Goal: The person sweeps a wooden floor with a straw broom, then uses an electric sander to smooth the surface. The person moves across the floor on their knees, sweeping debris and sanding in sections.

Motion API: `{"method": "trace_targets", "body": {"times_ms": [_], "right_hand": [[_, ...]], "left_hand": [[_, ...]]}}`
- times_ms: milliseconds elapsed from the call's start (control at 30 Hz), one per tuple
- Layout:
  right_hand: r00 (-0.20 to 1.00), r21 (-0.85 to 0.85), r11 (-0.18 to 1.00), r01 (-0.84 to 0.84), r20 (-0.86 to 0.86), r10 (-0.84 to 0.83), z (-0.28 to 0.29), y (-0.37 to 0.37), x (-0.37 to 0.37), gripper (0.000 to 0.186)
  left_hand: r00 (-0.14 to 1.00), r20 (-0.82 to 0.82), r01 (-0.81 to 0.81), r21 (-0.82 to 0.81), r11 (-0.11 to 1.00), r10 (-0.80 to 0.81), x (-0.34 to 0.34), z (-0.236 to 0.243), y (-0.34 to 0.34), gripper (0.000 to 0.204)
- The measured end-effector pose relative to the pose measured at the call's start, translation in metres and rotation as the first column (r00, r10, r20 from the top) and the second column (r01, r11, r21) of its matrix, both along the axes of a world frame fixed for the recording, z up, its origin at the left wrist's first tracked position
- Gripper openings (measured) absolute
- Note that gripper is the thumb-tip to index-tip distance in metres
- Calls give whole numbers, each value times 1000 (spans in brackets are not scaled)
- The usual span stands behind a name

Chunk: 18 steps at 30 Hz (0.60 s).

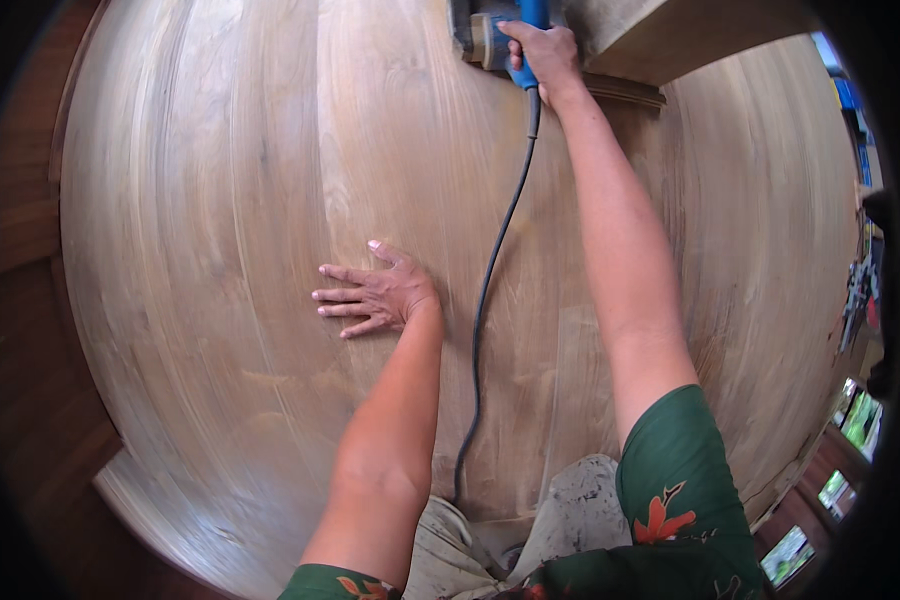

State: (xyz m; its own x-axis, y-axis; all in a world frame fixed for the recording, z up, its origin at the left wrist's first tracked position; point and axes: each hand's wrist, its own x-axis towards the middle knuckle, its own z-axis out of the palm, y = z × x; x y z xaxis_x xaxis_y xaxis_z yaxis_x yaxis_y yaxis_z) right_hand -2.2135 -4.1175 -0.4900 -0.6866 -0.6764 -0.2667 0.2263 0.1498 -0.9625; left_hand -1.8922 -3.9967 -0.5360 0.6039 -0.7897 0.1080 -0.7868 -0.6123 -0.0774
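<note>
At the top of the view my right hand [547, 55] grips a blue electric sander [533, 14], its fingers wrapped round the handle. The flat grey base of the tool lies partly beyond the picture's upper edge. From the handle a black power cord [488, 290] runs back across the wood toward my lap. My left hand [385, 292] lies flat with spread fingers on the wide wooden panel [270, 180], holding nothing. The panel is light brown, with long grain lines and pale dusty patches.
Right beside the sander stands a raised wooden block or beam [670, 40], with a stepped moulding [622, 90] along its foot. Dark wooden boards [30, 330] border the panel at the left. Several small items [860, 290] crowd the far right rim.
</note>
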Motion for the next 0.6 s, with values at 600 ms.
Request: {"method": "trace_targets", "body": {"times_ms": [600], "right_hand": [[987, -139, 989, -44, 146, 64, 24, -80, -53, 22]], "left_hand": [[999, -54, 3, 23, 1000, -2, 3, 9, 1, 89]]}}
